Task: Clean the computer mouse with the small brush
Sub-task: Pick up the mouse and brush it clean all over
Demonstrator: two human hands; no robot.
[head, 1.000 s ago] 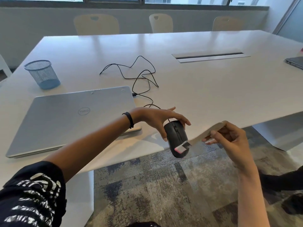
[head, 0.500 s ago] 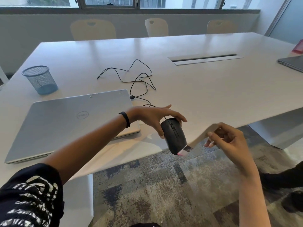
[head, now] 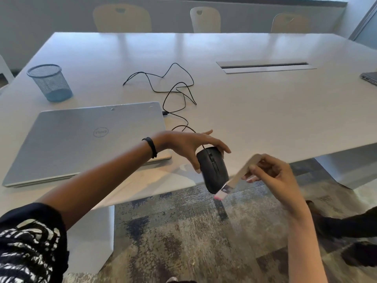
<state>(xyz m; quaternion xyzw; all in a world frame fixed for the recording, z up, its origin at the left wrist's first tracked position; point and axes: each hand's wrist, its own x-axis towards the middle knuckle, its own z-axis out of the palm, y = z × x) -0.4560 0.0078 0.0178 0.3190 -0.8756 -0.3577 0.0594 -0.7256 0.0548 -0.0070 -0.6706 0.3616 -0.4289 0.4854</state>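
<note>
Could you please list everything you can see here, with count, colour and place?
computer mouse: one, black, held in the air off the table's near edge
small brush: one, pale handle, pink-tipped bristles at the mouse's lower end
cable: one, black, looped on the table
laptop: one, silver, closed, near left of table
mesh cup: one, blue, far left of table
second laptop: one, grey, right edge
table: one, white
chairs: three, pale, behind the table
carpet: grey patterned, below
left hand: grip on the mouse
right hand: grip on the brush
</note>
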